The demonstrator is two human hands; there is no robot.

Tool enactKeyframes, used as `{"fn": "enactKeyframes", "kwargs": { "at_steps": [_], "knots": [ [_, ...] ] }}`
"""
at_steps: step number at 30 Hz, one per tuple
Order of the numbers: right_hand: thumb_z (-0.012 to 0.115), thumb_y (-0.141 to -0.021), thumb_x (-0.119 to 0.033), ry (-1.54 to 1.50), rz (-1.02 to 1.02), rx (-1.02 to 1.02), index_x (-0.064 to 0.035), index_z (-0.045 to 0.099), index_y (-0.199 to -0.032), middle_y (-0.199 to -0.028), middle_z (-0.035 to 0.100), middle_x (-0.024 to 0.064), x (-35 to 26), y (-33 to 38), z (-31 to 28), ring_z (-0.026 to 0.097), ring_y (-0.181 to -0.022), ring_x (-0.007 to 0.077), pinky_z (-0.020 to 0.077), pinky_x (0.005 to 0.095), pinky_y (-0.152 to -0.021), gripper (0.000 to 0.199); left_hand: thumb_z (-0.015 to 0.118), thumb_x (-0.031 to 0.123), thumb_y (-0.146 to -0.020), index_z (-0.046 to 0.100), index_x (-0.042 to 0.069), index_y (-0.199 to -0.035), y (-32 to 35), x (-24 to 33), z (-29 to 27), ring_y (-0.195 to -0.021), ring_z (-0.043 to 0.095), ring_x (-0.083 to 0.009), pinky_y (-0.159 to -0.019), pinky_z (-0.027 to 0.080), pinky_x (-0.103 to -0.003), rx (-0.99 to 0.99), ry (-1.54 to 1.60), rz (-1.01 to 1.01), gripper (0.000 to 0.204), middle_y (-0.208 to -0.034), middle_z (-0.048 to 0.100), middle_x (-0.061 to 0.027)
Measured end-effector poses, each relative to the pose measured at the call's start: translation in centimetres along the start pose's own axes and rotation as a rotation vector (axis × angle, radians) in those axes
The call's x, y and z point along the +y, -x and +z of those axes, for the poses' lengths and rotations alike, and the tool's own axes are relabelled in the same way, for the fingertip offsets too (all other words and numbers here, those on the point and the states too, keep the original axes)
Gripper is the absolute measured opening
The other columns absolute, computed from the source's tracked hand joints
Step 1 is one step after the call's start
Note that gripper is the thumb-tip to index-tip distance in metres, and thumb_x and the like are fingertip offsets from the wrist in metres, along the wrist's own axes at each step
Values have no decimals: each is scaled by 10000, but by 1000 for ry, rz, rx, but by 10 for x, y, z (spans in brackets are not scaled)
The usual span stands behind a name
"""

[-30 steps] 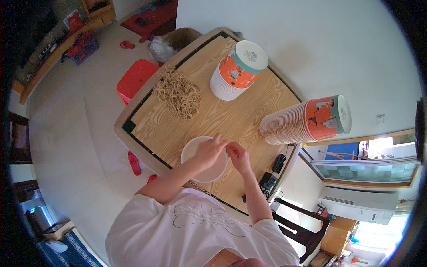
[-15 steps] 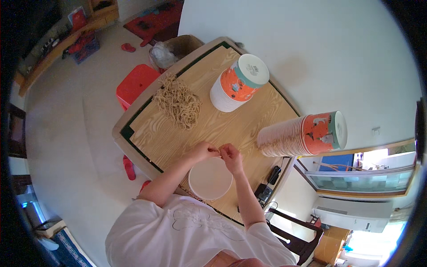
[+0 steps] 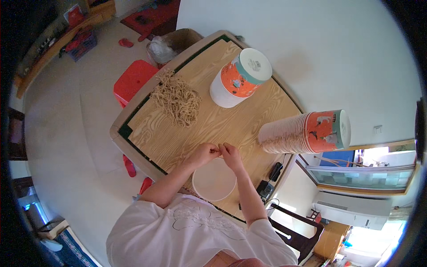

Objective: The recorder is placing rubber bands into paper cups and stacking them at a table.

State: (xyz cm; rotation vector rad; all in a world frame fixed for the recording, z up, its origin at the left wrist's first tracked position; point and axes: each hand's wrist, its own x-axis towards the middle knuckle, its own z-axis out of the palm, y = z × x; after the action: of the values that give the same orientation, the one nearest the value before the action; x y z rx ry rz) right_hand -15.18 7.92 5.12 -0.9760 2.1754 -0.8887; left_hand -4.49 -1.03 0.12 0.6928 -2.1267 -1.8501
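A white paper tub (image 3: 214, 182) stands at the table's near edge, close against my shirt, its round pale end facing up. At its far rim my left hand (image 3: 205, 154) and my right hand (image 3: 230, 155) meet, fingertips pinched together. Whatever is between the fingers is too small to make out. Beyond my left hand lies a loose tangle of tan twine (image 3: 178, 101). A stack of upside-down paper tubs (image 3: 240, 79), orange, green and white, stands at the far side. Another, longer stack (image 3: 307, 131) on the right has brown strands along its side.
The wood-grain table (image 3: 209, 127) meets a white wall. Black adapters with a cable (image 3: 265, 189) lie at its right edge, near a dark chair (image 3: 298, 229). A red stool (image 3: 134, 82) and a lined cardboard box (image 3: 180, 42) stand beyond the left edge.
The view has shifted slightly. Both hands stay pinched together at the tub's far rim, with the fingers in a slightly different pose. The stacks and the twine have not been moved.
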Motion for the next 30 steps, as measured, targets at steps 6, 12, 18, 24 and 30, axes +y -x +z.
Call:
{"fn": "enactKeyframes", "kwargs": {
  "at_steps": [6, 12, 18, 24, 30],
  "knots": [
    [468, -870, -232, -154, 19, -45, -47, 528, -744, -582, 467, -3, 37, -3, 0, 424, -535, 92, 345, 232, -481, 232, 624, 178, -723, 622, -14, -801, 3, 10, 1, -602, 583, -166, -569, 455, -279, -39, 46, -68, 207, -683, 617, -120],
    [519, -847, -166, -629, 81, -53, -37, 552, -801, -680, 529, 0, 22, -4, -7, 476, -597, 70, 397, 204, -529, 141, 627, 186, -727, 622, -18, -800, 7, 12, -5, -628, 588, -169, -582, 460, -280, -39, 56, -123, 216, -687, 614, -128],
    [570, -804, -98, -360, 1, -155, -24, 582, -804, -677, 556, 9, 32, -1, -10, 491, -589, 69, 407, 197, -538, 75, 630, 201, -727, 620, -19, -791, 10, 35, -11, -615, 581, -170, -583, 458, -280, -37, -15, -181, 230, -692, 614, -121],
    [576, -799, -141, -569, 142, 163, -11, 586, -774, -645, 547, 12, 30, -5, -23, 486, -584, 84, 410, 222, -540, 132, 633, 196, -718, 625, -6, -784, 10, 28, -10, -607, 577, -165, -581, 454, -280, 22, 10, -87, 212, -688, 617, -106],
    [563, -813, -133, -382, 75, -145, -15, 583, -831, -665, 559, 21, 24, 3, -17, 515, -605, 77, 424, 205, -558, 121, 629, 174, -722, 629, -1, -783, 8, 27, -8, -625, 579, -155, -592, 454, -278, 19, 32, -41, 185, -693, 614, -113]
  ]
}}
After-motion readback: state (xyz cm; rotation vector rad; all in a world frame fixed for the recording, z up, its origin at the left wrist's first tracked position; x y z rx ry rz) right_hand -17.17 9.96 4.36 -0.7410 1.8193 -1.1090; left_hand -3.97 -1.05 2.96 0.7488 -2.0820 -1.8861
